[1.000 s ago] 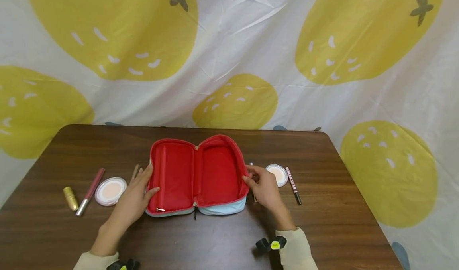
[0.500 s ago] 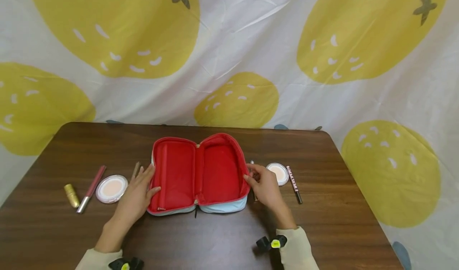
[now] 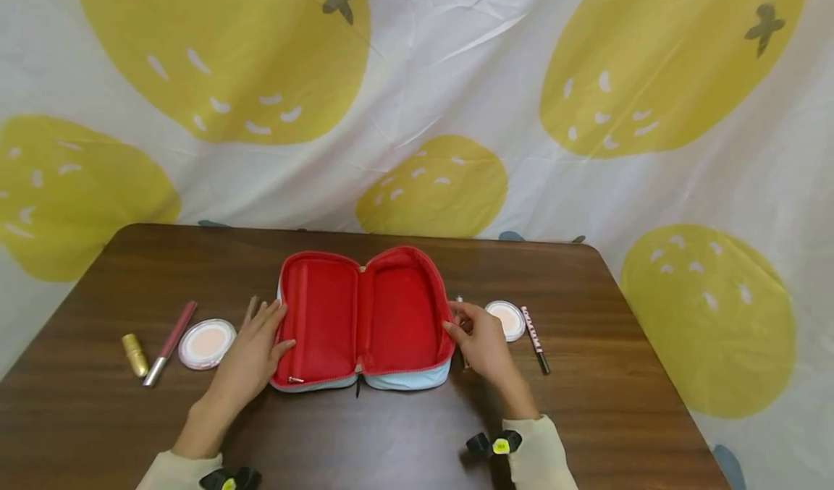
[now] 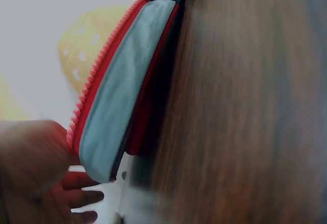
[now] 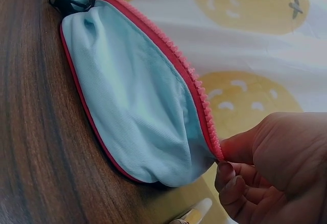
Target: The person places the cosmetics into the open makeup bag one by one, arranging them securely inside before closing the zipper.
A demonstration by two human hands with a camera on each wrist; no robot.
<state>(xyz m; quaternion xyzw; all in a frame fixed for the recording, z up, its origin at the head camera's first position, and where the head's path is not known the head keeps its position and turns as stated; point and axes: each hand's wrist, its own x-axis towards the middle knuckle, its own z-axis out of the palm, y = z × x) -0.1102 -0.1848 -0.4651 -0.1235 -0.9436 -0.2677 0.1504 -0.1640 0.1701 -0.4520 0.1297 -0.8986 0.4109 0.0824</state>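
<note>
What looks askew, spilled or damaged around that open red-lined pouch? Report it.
Nothing looks spilled or damaged. The light-blue side wall of the pouch is creased, but the right hand pinches its edge, so that seems ordinary. The gold tube lies on its side without visible leakage.

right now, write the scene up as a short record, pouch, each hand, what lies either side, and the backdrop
pouch: unzipped, spread open, red lining, pale blue outside
left hand: thumb inside the pouch's left edge, fingers outside
right hand: pinches the pouch's right rim
left side: gold tube, pink-and-silver tube, left compact, slim brown item partly hidden by a hand
right side: right compact, patterned pencil
surface: dark wood-grain table
backdrop: white cloth with yellow fruit-like shapes
</note>
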